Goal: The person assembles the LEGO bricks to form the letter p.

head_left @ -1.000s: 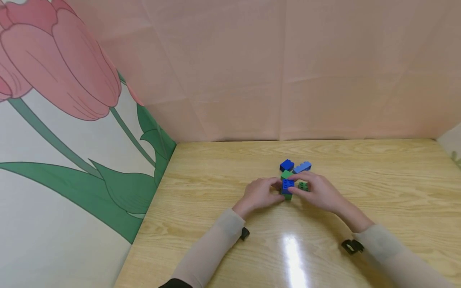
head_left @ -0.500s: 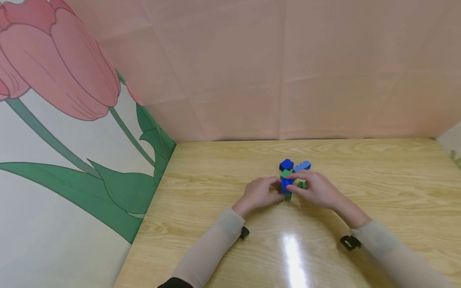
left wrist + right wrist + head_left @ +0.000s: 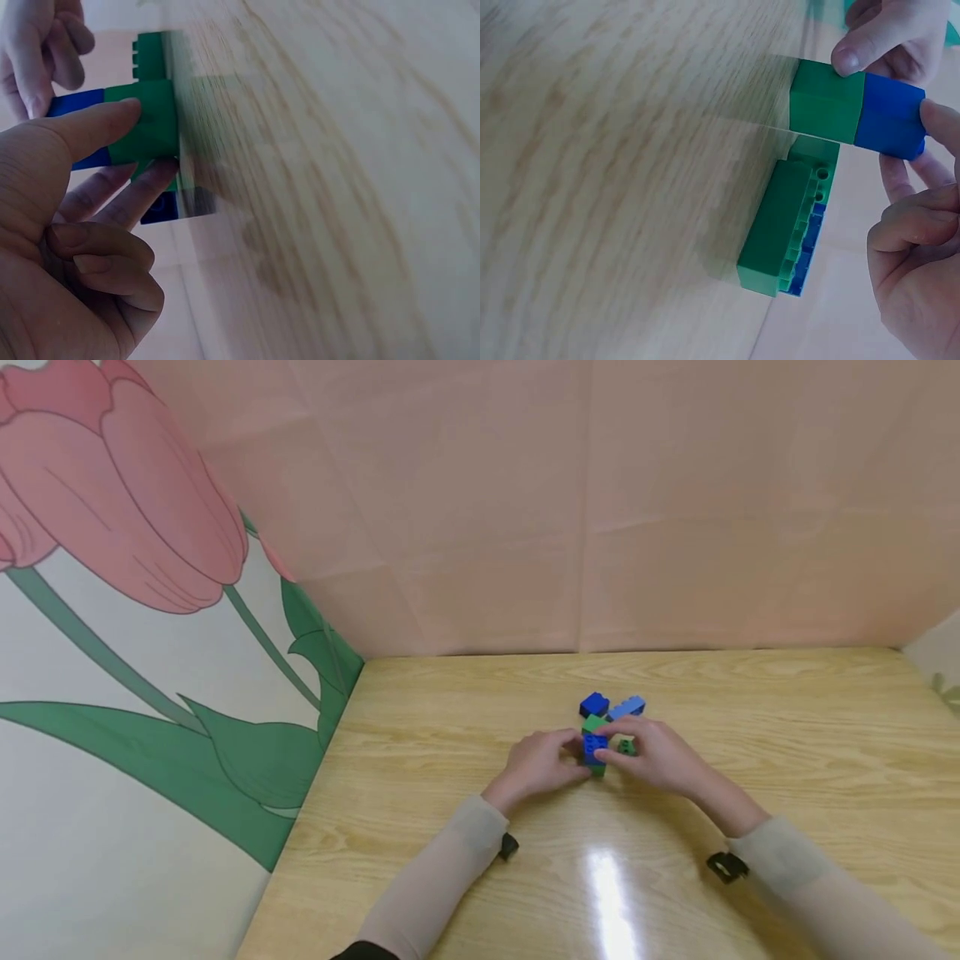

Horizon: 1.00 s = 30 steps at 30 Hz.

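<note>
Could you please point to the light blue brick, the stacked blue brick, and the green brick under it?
Light blue brick (image 3: 627, 708): head view, middle of its body.
Stacked blue brick (image 3: 889, 114): right wrist view, side face.
Lower green brick (image 3: 826, 103): right wrist view, side face.

There's plenty of bare desk (image 3: 810, 718) to either side of the person, and a free strip before the pink backdrop (image 3: 465, 568). Around the brick stack (image 3: 596, 745) it's tight: left fingers (image 3: 146, 191) and right fingers (image 3: 637, 727) flank it, a green brick (image 3: 627, 747) fills the right-hand gap, and more bricks (image 3: 594, 705) crowd the far side.
</note>
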Motion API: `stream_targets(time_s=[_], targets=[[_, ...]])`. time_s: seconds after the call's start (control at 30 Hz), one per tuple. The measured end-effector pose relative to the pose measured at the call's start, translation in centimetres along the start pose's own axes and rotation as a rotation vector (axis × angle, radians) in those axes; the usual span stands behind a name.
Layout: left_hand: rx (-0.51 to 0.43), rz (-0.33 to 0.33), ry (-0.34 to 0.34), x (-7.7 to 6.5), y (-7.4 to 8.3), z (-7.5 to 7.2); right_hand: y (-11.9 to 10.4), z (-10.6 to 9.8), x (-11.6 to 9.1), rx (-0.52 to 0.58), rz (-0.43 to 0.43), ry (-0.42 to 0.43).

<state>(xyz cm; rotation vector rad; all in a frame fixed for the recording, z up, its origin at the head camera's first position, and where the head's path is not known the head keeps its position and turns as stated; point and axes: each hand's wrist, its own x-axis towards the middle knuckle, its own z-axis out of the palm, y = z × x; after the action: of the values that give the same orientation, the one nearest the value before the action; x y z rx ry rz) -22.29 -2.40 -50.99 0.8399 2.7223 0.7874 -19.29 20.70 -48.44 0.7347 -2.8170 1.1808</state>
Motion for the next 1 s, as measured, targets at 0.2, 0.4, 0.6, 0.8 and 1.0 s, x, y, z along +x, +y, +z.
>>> stream_targets(time_s=[0.2, 0.4, 0.6, 0.8, 1.0], targets=[[0.001, -0.005, -0.01, -0.2, -0.02, -0.04, 0.26, 0.52, -0.21, -0.003, 0.004, 0.019], [-0.001, -0.007, -0.014, -0.36, -0.25, 0.34, 0.45, 0.91, -0.58, -0.008, 0.002, 0.023], [-0.013, -0.007, -0.007, -0.65, -0.31, 0.63, 0.54, 1.08, -0.85, -0.016, 0.0, 0.028], [-0.016, -0.005, -0.013, -0.85, -0.18, 0.44, 0.3, 0.89, -0.82, 0.017, 0.017, 0.009], [-0.018, 0.014, -0.003, -0.73, -0.31, 0.39, 0.5, 0.31, -0.98, 0.089, 0.034, 0.013]])
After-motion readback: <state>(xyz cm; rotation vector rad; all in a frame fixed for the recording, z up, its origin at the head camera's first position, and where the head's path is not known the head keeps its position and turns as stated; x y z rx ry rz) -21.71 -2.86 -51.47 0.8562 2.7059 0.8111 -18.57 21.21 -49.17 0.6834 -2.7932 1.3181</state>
